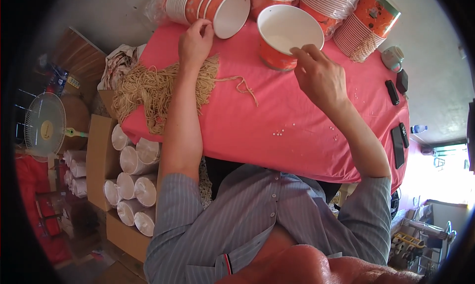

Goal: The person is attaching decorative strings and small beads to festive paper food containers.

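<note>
A stack of orange paper buckets with white rims (232, 16) lies on its side at the far left of the table. My left hand (194, 44) is closed at the near side of this stack, thumb and fingers pinched by the rim of the end bucket. Right of it, a single orange paper bucket (278, 61) stands upright with its wide mouth facing up, its white inside showing. My right hand (320, 74) grips its near right rim with bent fingers. Under my left forearm lies a heap of tan cords (143, 91), one loose strand trailing right.
More stacked buckets (329, 19) line the table's back. A mug (392, 59) and small black devices (398, 145) lie along the right edge. Small white beads (278, 132) dot the pink cloth (237, 135). Left of the table are a carton (101, 160) of wrapped white cups and a fan (45, 126).
</note>
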A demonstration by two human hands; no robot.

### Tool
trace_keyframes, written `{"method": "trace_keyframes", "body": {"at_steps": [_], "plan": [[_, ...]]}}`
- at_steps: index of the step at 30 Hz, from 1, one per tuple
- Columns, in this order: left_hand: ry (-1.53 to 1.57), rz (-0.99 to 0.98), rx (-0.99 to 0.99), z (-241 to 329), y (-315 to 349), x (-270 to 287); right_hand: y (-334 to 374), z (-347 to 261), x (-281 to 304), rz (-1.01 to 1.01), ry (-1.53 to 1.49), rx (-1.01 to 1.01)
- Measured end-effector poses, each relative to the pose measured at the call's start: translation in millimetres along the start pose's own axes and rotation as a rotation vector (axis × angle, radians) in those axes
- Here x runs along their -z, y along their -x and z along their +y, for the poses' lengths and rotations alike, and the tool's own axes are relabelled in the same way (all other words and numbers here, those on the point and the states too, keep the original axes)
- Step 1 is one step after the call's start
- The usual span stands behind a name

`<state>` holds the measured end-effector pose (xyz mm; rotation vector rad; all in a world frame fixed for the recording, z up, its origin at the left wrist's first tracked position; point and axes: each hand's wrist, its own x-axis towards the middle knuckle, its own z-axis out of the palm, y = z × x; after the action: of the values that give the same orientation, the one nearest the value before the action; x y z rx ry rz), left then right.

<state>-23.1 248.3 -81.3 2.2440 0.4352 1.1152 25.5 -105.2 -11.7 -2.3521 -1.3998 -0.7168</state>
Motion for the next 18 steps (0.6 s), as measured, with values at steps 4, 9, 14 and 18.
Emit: {"method": "trace_keyframes", "body": {"at_steps": [4,9,14,18], "plan": [[-0.029,-0.001,-0.045,4.6,3.3,-2.6,7.7,-28.3,-1.8,0.07,-0.25,0.103],[-0.021,-0.019,-0.03,6.5,4.9,-1.2,8.2,-53.7,-52.7,-0.339,-0.364,0.012],[-0.043,-0.021,-0.004,10.5,4.6,0.9,2.0,-71.2,-99.8,-0.32,-0.259,-0.064],[-0.042,-0.016,0.0,7.2,4.9,3.1,-9.0,-65.7,-109.7,-0.366,-0.186,-0.077]]}}
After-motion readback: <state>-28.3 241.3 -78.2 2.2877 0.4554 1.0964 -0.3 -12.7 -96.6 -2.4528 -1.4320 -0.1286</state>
